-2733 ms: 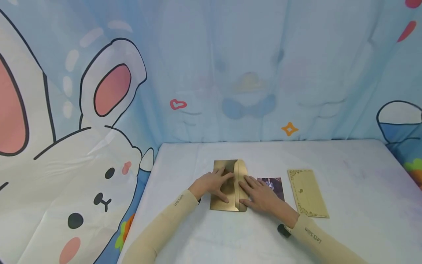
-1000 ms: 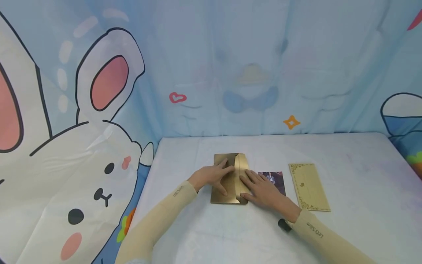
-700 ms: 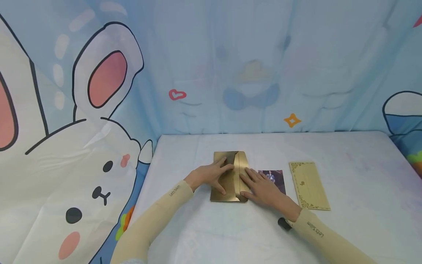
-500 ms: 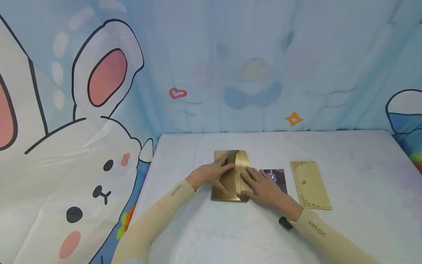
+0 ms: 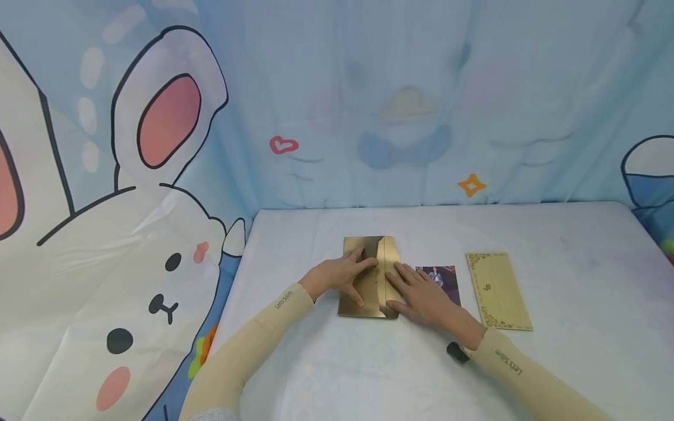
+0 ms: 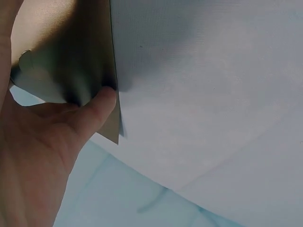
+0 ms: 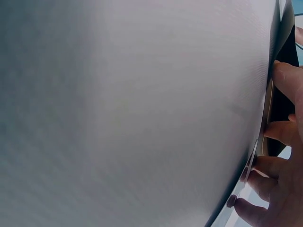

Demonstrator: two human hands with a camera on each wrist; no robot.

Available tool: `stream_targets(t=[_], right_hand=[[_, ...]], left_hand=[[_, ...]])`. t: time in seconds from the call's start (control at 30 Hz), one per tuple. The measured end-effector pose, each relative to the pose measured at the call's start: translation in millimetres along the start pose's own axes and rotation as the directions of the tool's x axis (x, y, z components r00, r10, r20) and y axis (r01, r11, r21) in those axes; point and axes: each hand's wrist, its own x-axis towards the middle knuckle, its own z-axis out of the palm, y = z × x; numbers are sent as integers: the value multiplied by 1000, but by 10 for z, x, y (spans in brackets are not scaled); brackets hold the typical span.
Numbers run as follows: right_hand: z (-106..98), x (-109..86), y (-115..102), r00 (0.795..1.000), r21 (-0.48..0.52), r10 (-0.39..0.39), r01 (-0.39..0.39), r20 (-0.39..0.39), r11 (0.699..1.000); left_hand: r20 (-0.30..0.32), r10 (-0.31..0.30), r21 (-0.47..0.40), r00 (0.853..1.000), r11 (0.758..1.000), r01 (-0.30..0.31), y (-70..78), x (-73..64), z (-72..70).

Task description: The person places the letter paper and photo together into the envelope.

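Note:
A shiny gold envelope (image 5: 367, 295) lies on the white tabletop with its flap folded out to the right. Spread fingers of my left hand (image 5: 339, 275) rest on the body of the envelope; in the left wrist view, the thumb (image 6: 97, 111) touches it near an edge. My right hand (image 5: 423, 295) lies with its fingers on the flap, and its palm side covers part of a small dark photo (image 5: 446, 280). The right wrist view catches the fingers (image 7: 284, 132) only at its right border. Neither hand grips anything.
Farther right lies a pale gold card or envelope (image 5: 499, 292) with an ornamental border, set slightly askew. Behind the white table (image 5: 579, 263) hangs a blue curtain (image 5: 337, 117) with cartoon prints. A large rabbit print (image 5: 131, 280) is on the left.
The head view has tilted a little, so everything on the table sits higher in it. Both hands keep their places on the envelope, with hardly any movement.

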Motion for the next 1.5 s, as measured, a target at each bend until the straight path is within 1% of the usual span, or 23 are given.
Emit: stream_targets(t=[0.23, 0.5, 0.83, 1.0, 1.1, 1.33, 1.5], right_hand=[[-8, 3, 11, 1000, 5, 2, -2, -6, 1000], [-10, 8, 3, 1000, 28, 5, -5, -12, 1000], [-34, 18, -3, 1000, 36, 7, -7, 3, 999], [-57, 29, -23, 1000, 43, 8, -8, -1, 999], [-64, 8, -20, 1000, 40, 14, -14, 0, 999], [-41, 11, -13, 1000, 44, 15, -15, 3, 999], [-26, 20, 9, 1000, 42, 12, -12, -6, 999]], left_hand=[[10, -3, 11, 1000, 1000, 3, -8, 5, -21], [-4, 25, 2, 1000, 1000, -25, -39, 6, 2], [14, -9, -5, 1000, 1000, 9, -13, 19, 29], [9, -5, -13, 1000, 1000, 5, -3, 27, 70], [-1, -5, -1, 1000, 1000, 5, 22, 42, 92], [2, 9, 15, 1000, 1000, -9, 17, 44, 83], [-4, 5, 34, 1000, 999, -5, 18, 44, 67]])
